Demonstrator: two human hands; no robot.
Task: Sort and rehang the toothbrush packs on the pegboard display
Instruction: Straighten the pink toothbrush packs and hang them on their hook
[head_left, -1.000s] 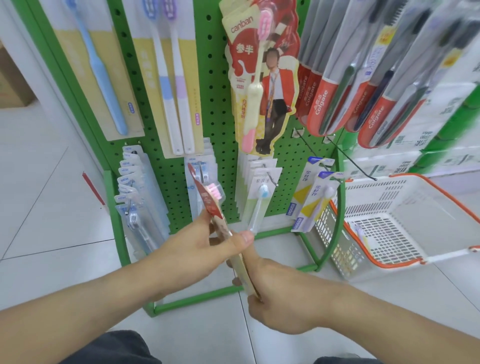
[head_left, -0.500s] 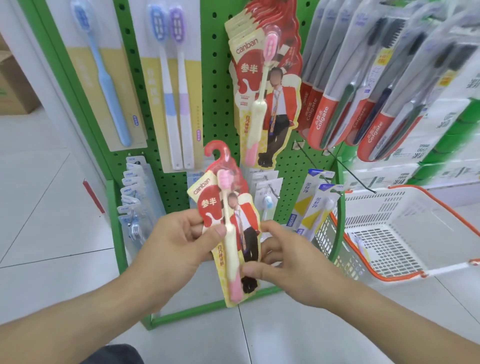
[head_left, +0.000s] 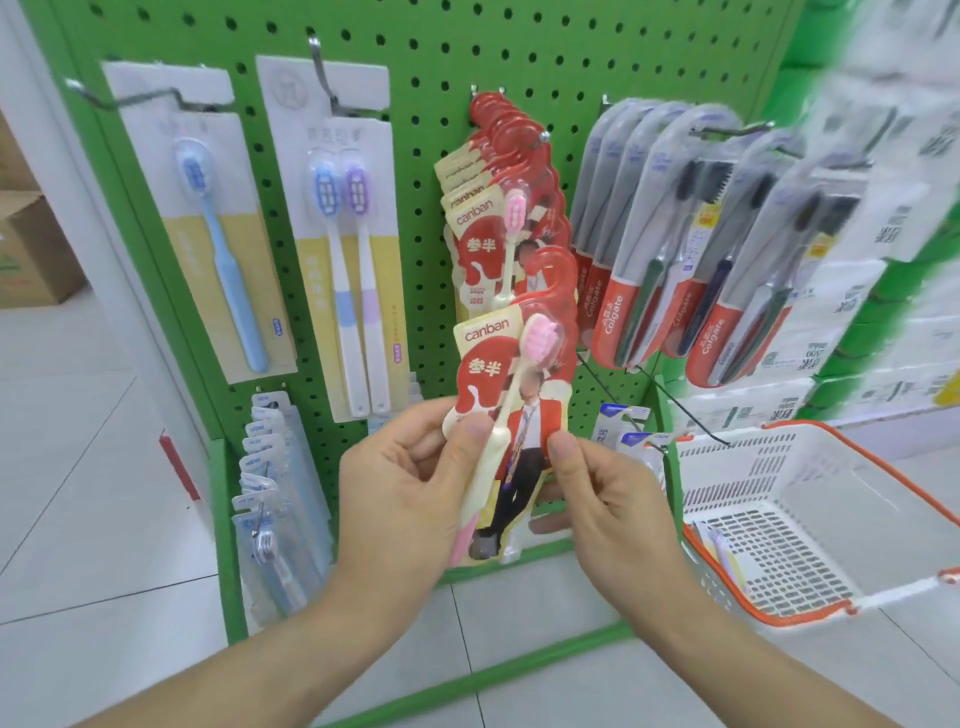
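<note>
Pegboard, green and upright, fills the view, its hooks carrying rows of toothbrush packs; a white basket with an orange rim sits to its right on the floor. On the middle hook hangs the canban stack, red-and-cream cards with red loop hangers. Directly below and in front of that stack, the loose canban pack is held upright, facing the person, its red hanger loop overlapping the lower part of the hanging cards.

The step in hand looks like rehanging this pack with its own kind. The next move calls for lifting it so the loop clears the hook tip, then threading it on.

The left hand pinches the pack's left edge, thumb across the brush handle. The right hand pinches the right edge between thumb and fingers behind.
</note>
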